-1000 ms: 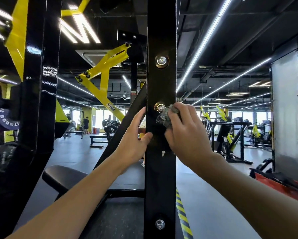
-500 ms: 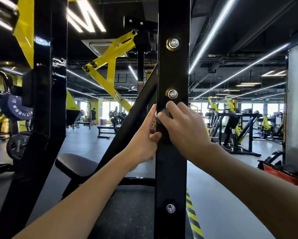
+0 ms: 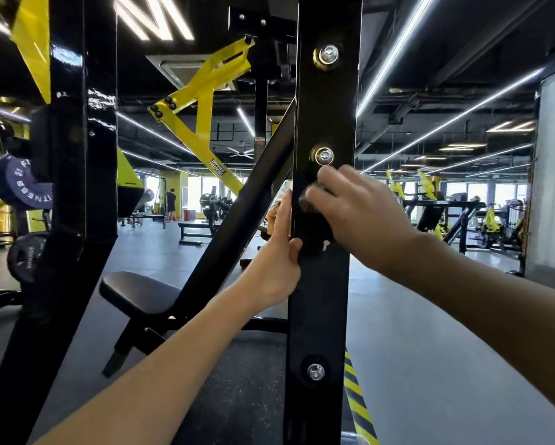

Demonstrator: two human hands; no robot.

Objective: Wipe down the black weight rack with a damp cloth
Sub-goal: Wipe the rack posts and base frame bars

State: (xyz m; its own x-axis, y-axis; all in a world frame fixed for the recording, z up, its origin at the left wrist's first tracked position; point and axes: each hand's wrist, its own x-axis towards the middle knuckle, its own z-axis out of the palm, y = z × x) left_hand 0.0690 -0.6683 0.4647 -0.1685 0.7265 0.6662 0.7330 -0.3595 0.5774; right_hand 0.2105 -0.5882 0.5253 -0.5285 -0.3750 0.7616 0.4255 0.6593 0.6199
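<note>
While my right hand (image 3: 356,213) curls over the bunched cloth (image 3: 305,202) and presses it to the front of the black rack (image 3: 326,107), I'm right under the middle bolt (image 3: 323,155), and that's the first worry. Push upward from here and the cloth could snag on that bolt head, or my knuckles could catch it.

My left hand (image 3: 279,252) is clamped on the left edge of the same upright. Its fingers run up the side and the thumb is hooked onto the front face, just below the cloth. So a downward stroke runs straight into my own thumb. I reckon the strip under it gets missed unless that hand shifts.

There's a pale fleck (image 3: 326,244) on the paint near the heel of my right hand, an easy one to skate past. The cloth is wadded so tight that very little of it shows beyond my fingers. The blur hides how much of it is actually on the metal, and a small contact patch would mean streaks on gloss this shiny.

A wet, glossy surface could also let the left grip slide. Plenty of rack is left below, down to the bottom bolt (image 3: 315,371).
</note>
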